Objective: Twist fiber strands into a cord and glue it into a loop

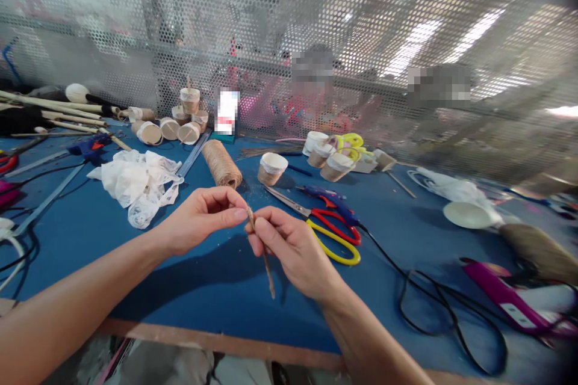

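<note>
Between my two hands, above the blue tabletop, is a short length of brown twine [269, 277], its loose end hanging down. My left hand [201, 219] pinches the top of it between thumb and fingertips. Just below, my right hand [291, 246] grips the same twine with thumb and curled fingers. A spool of twine [220, 163] lies behind my left hand. Beyond my right hand are scissors [332, 231] with red and yellow handles, and a blue glue gun [336, 201] partly behind them. A small pot with a white rim [272, 168] stands behind the hands.
Crumpled white plastic [138, 180] lies at left, near a second glue gun [90, 145]. Several small pots [189, 129] are grouped at the back. A black cord [433, 289] loops toward a purple power strip [506, 301] at right. Behind the table [180, 295] stands a perforated metal screen [189, 24].
</note>
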{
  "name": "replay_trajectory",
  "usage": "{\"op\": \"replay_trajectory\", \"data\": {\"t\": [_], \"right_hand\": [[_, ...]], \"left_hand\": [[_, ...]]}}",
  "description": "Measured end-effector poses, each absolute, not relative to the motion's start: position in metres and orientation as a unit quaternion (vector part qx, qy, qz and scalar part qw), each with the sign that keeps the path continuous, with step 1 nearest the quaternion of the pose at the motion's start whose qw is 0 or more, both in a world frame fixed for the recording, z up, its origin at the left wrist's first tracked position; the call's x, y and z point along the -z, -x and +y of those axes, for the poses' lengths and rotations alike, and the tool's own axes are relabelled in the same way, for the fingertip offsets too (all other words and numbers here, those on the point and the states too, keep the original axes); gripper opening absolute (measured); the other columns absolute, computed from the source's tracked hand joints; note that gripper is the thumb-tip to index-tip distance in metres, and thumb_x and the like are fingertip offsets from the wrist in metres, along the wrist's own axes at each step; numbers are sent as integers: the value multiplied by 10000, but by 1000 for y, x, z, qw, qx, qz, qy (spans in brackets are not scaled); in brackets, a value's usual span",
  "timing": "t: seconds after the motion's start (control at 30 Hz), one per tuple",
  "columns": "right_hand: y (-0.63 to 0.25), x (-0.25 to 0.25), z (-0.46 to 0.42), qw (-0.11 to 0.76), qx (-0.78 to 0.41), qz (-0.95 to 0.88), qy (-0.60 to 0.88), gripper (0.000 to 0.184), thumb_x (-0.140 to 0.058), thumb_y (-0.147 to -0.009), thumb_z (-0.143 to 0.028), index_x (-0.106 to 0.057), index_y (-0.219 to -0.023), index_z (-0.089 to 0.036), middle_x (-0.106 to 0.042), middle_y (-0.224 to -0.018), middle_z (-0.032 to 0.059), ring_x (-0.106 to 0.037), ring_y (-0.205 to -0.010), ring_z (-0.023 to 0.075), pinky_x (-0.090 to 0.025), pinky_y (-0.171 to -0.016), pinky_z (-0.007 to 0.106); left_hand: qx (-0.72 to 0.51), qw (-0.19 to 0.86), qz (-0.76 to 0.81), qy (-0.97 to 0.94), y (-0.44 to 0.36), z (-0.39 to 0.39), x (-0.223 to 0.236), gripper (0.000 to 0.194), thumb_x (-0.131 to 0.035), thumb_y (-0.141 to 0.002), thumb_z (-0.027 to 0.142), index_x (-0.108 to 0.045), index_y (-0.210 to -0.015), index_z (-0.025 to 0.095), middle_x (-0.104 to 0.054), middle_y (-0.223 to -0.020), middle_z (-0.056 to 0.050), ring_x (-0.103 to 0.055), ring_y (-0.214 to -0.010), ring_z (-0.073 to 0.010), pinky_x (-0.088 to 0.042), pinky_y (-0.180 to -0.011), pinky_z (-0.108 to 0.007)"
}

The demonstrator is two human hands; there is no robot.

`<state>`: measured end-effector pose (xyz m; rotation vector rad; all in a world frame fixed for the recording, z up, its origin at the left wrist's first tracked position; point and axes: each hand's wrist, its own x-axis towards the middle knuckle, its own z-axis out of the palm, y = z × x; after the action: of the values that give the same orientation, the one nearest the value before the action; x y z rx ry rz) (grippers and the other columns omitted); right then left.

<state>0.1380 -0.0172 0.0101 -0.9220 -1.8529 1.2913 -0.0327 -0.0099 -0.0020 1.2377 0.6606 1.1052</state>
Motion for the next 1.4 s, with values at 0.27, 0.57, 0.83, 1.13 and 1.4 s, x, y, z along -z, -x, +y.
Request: {"op": "replay_trajectory", "data": {"t": [0.27, 0.57, 0.83, 1.13, 1.4], "right_hand": [[-135, -7, -20, 374, -442, -715, 392, 125, -502, -826, -277, -470, -744, -188, -515, -568, -44, -457, -525, 86, -352, -506, 219], [-137, -8, -19, 391, -463, -714, 352, 143, -487, -841, -279, -505, -736, -183, -530, -561, -36, -418, -502, 77, -325, -491, 224], [-138, -7, -17, 369, -565, -657, 336, 225, -520, -822, -392, -517, -765, -174, -523, -535, -44, -296, -404, 49, -209, -401, 213], [-139, 0, -14, 370, -601, -633, 318, 248, -542, -816, -410, -544, -750, -171, -519, -554, -47, -296, -394, 39, -183, -387, 211], [-139, 0, -13, 350, -627, -627, 303, 254, -537, -821, -402, -544, -728, -166, -514, -544, -45, -338, -437, 48, -211, -419, 209]], "left_hand": [[-488, 611, 315, -537, 31, -7, 5, 166, -681, -711, 282, -609, -686, 134, -545, -619, 36, -446, -582, -63, -334, -573, -206], [-486, 659, 293, -493, 29, -11, 3, 214, -729, -656, 296, -594, -681, 132, -569, -626, 35, -470, -570, -53, -350, -572, -195], [-476, 692, 277, -467, 28, -12, 3, 224, -743, -637, 287, -582, -695, 142, -596, -619, 25, -509, -548, -68, -371, -554, -210], [-470, 704, 266, -461, 27, -13, 3, 230, -745, -640, 288, -575, -701, 145, -596, -602, 27, -562, -550, -90, -415, -571, -232], [-470, 715, 232, -463, 27, -13, 2, 160, -732, -666, 237, -617, -702, 132, -631, -604, 20, -584, -591, -76, -434, -609, -200]]}}
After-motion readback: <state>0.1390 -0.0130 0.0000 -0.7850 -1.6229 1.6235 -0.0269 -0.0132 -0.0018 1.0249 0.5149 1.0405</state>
